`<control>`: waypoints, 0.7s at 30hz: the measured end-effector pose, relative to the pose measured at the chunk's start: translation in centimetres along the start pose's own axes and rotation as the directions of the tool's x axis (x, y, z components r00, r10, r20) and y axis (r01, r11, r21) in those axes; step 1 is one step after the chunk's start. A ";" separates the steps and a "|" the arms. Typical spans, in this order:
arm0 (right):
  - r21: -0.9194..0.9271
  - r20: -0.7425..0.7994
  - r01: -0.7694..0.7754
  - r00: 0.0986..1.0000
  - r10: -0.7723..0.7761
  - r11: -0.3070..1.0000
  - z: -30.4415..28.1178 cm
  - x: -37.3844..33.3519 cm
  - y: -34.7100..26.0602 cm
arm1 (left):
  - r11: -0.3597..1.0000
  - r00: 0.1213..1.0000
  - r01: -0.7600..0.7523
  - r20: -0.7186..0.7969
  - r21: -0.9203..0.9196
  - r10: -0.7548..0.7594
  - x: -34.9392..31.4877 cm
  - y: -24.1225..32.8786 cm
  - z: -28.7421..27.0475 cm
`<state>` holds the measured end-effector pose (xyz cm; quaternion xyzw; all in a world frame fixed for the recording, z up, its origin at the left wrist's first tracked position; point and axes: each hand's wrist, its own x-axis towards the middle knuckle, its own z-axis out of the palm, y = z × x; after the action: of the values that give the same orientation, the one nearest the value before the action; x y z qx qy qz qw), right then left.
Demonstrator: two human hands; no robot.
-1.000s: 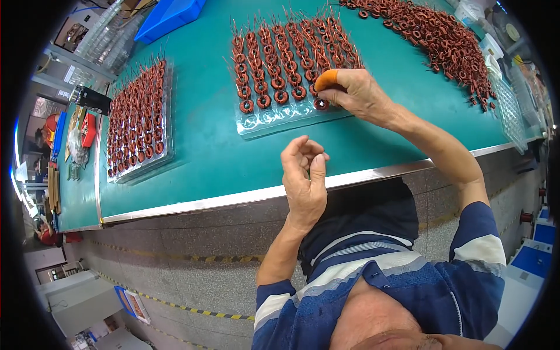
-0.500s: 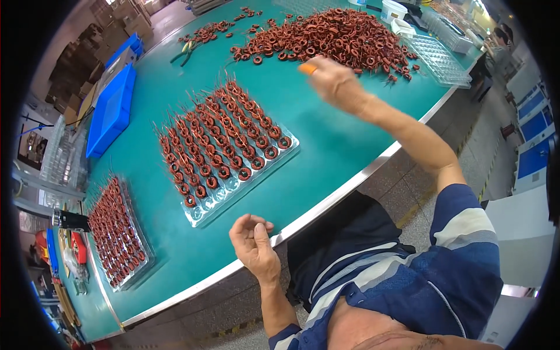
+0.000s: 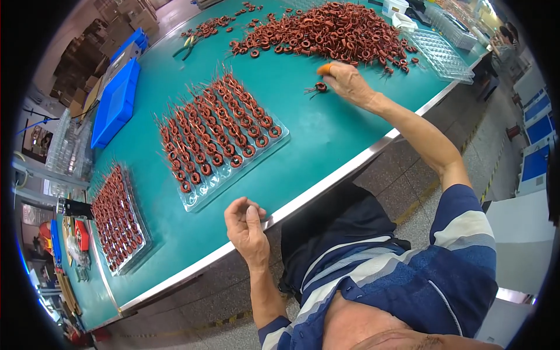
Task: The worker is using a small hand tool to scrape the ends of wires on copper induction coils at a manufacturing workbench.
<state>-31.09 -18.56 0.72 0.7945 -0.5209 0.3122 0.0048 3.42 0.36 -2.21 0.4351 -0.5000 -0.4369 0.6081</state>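
My right hand [image 3: 352, 86], with an orange finger cot [image 3: 325, 69] on one finger, is closed on a toroidal coil [image 3: 320, 87] at its fingertips; the coil's wire leads point left. Just beyond lies a large heap of red-brown toroidal coils [image 3: 332, 35]. My left hand [image 3: 248, 235] rests by the table's front edge, its fingers loosely curled and thumb apart, with nothing visible in it. In front of it sits a clear plastic tray [image 3: 219, 185] filled with rows of coils [image 3: 216, 125], leads upward; several pockets along its near side hold none.
A second filled tray [image 3: 118, 224] stands at the left. Pliers [image 3: 187, 48] and scattered coils [image 3: 213, 26] lie at the back. Blue bins [image 3: 115, 108] line the left edge. A clear tray [image 3: 440, 53] and a white tub [image 3: 395, 7] are at the far right.
My right hand has drawn slightly right and down from the heap, and a coil now shows at its fingertips. The left hand stays by the edge, hardly changed.
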 end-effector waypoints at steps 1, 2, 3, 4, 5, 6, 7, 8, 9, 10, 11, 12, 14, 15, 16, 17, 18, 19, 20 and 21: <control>0.000 -0.080 -0.012 0.997 0.012 1.000 -0.4 0.2 -0.3 | 1.000 1.000 -0.001 -0.003 0.002 0.001 0.1 0.0 0.0; 0.016 -0.049 -0.074 0.996 0.075 0.997 -0.7 0.5 0.0 | 1.000 1.000 0.005 0.009 -0.006 -0.005 0.1 0.0 0.0; 0.020 -0.050 -0.071 0.996 0.072 0.997 -0.7 0.8 0.2 | 1.000 1.000 0.011 0.021 -0.013 -0.011 0.1 0.1 0.0; 0.053 -0.020 0.005 1.000 -0.004 0.999 -0.7 1.0 0.7 | 1.000 1.000 0.010 0.021 -0.014 -0.010 0.1 0.1 0.1; 0.089 0.007 0.079 0.997 -0.080 0.993 -0.6 1.0 1.2 | 1.000 0.999 0.022 0.029 -0.005 -0.022 0.1 0.2 0.2; 0.104 0.090 0.067 0.993 -0.077 0.992 -0.3 1.0 1.8 | 0.999 0.999 0.033 0.037 0.004 -0.033 0.1 0.3 0.4; 0.027 0.217 0.069 0.974 -0.073 0.997 -0.3 1.1 1.5 | 0.999 0.999 0.032 0.033 0.006 -0.032 0.1 0.2 0.3; -0.051 0.338 0.079 0.939 -0.057 0.996 -0.3 1.1 1.2 | 1.000 0.999 0.021 0.036 0.014 -0.022 0.1 0.0 0.1; -0.005 0.333 0.018 0.943 -0.016 1.000 -0.4 0.9 0.9 | 1.000 0.999 0.011 0.040 0.021 -0.012 0.0 -0.1 0.1; -0.005 0.336 0.021 0.942 -0.018 1.000 -0.6 0.7 0.6 | 1.000 0.999 0.013 0.036 0.020 -0.013 -0.1 0.0 0.3; 0.004 0.296 -0.020 0.955 0.018 1.000 -0.9 0.5 0.3 | 0.999 0.999 0.032 0.027 0.021 -0.033 -0.1 0.4 0.8; 0.015 0.257 -0.061 0.965 0.055 0.998 -1.1 0.1 0.1 | 0.998 0.998 0.053 0.018 0.021 -0.054 -0.1 0.7 1.3; 0.262 0.212 -0.269 0.953 0.216 0.927 -1.8 -0.9 -3.0 | 0.992 0.992 0.128 0.019 -0.003 -0.128 -0.2 1.4 2.8; 0.363 0.176 -0.245 0.966 0.191 0.899 -1.9 -1.6 -4.6 | 0.996 0.997 0.064 0.033 0.056 -0.066 -0.3 0.9 3.5; 0.464 0.201 -0.290 0.955 0.219 0.837 -2.2 -2.4 -6.8 | 0.976 0.998 -0.038 0.063 0.216 0.025 -0.1 0.6 4.5; 0.556 0.232 -0.337 0.941 0.248 0.760 -2.3 -3.4 -9.0 | 0.919 0.989 -0.137 0.109 0.369 0.103 0.2 0.4 5.6; 0.644 0.198 -0.327 0.944 0.263 0.691 -2.0 -4.7 -10.5 | 0.853 0.964 -0.255 0.190 0.455 0.187 0.5 0.3 6.7; 0.701 0.200 -0.340 0.937 0.285 0.627 -1.6 -5.8 -11.9 | 0.815 0.921 -0.388 0.222 0.431 0.321 0.8 0.4 8.2; 0.754 0.201 -0.349 0.929 0.310 0.556 -1.2 -6.7 -13.3 | 0.835 0.927 -0.369 0.222 0.409 0.301 0.9 0.6 9.2; 0.774 0.189 -0.336 0.931 0.311 0.536 -0.9 -7.2 -14.8 | 0.853 0.933 -0.351 0.224 0.386 0.283 1.0 0.7 9.9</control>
<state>-21.13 -5.52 2.52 0.6064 -0.4645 0.4949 -0.4142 -6.19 -1.35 -0.13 0.4306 -0.6938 -0.2460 0.5222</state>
